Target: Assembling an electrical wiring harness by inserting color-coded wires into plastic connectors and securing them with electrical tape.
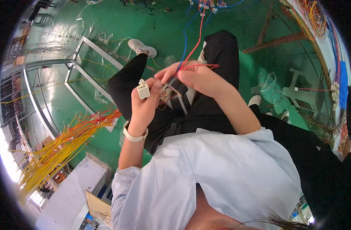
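Note:
My left hand (pixel 145 105) is closed, with a small white plastic connector (pixel 143 91) held at its fingers. Closed around red and blue wires, my right hand (pixel 202 79) meets the left fingertips above my lap. One red wire (pixel 199 38) and a blue wire (pixel 185 43) run away from the fingers toward the far floor. A short red wire end (pixel 210 66) sticks out past the right hand. Against the right fingers sits a roll of black tape (pixel 176 86). The exact grip between the fingertips is partly hidden.
A large bundle of yellow and red wires (pixel 68 140) hangs at the left, near a grey metal frame (pixel 74 71). To the right stand a pale plastic stool (pixel 304 92) and a board with hanging wires (pixel 315 23). A white tabletop (pixel 74 188) lies lower left.

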Available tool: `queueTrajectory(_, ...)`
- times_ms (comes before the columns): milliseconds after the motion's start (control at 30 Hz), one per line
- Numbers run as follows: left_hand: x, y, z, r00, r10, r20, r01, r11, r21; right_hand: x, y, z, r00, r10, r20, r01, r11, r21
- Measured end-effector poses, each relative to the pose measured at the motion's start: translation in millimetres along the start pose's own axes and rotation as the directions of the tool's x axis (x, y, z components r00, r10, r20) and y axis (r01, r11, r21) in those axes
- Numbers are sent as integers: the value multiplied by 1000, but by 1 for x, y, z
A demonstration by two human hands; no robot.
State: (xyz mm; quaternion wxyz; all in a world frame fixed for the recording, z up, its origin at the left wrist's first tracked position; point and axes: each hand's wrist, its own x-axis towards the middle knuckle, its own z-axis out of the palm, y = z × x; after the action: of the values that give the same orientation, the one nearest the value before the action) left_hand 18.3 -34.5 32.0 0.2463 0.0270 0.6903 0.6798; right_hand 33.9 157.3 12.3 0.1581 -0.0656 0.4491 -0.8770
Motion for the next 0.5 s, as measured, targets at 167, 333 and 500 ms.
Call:
queueTrajectory(167,1,-12,2,998,11,-54,-14,999,-50,-10,-13,-3,961,262,-93,-274,950,-151)
queueTrajectory(333,-4,-9,8,946,-316,68,312,840,-443,-10,-6,-4,970,-86,-226,-51,841,-539)
queueTrajectory(500,2,-4,-5,920,-381,92,378,798,-469,11,15,-1,927,-135,-351,-24,910,-414)
